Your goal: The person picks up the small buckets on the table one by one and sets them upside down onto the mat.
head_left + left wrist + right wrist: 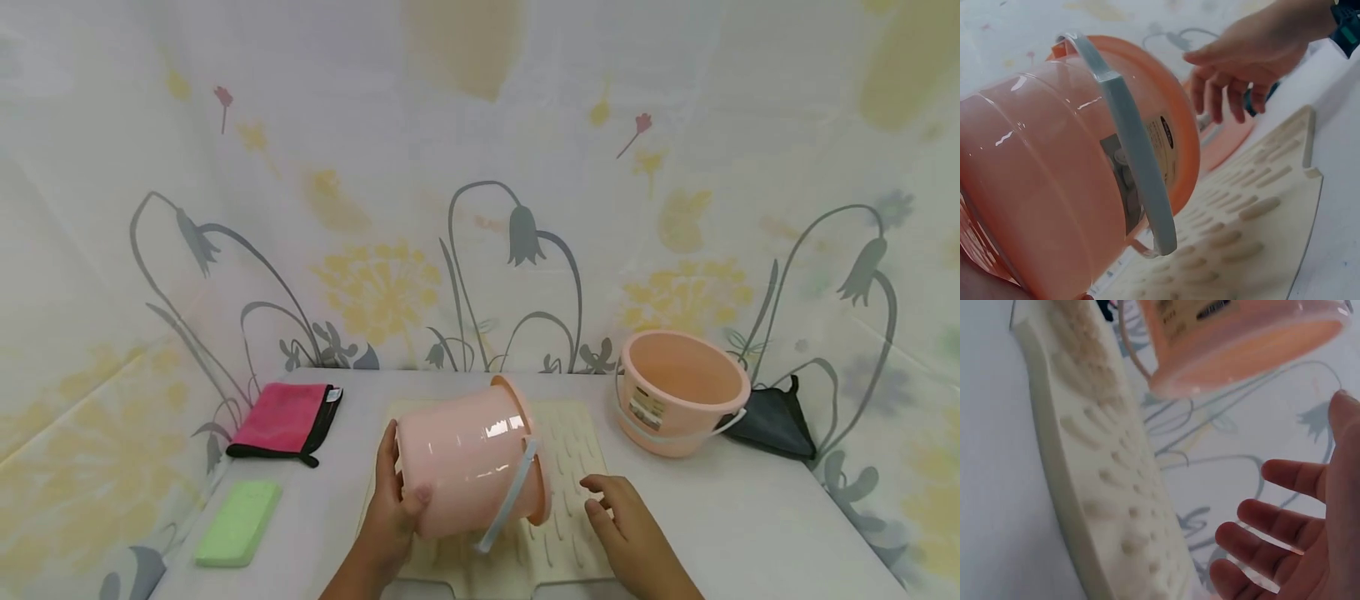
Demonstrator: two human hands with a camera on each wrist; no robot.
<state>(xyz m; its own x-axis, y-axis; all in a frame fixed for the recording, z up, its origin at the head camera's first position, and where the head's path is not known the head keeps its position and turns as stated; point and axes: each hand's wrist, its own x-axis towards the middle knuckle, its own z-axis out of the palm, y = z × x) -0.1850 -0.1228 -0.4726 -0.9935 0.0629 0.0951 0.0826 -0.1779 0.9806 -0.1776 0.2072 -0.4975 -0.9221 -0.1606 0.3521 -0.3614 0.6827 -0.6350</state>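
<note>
A pink bucket (465, 458) is tilted on its side above a cream ribbed board (570, 450), its rim facing right. My left hand (388, 517) grips it at the base end, thumb on the near side and fingers behind. The bucket's grey handle (1138, 156) hangs across the side near the rim, and a label shows beside it in the left wrist view. To the right of the rim, my right hand (637, 533) is held over the board's right edge with fingers loosely bent, touching nothing; in the right wrist view its fingers (1272, 550) are spread apart.
A second bucket (675, 400), peach with a white handle, stands upright at the back right, a dark cloth (772, 421) beside it. At the left lie a red cloth (281, 418) with black edging and a green block (238, 523). A patterned curtain (480, 125) hangs behind the table.
</note>
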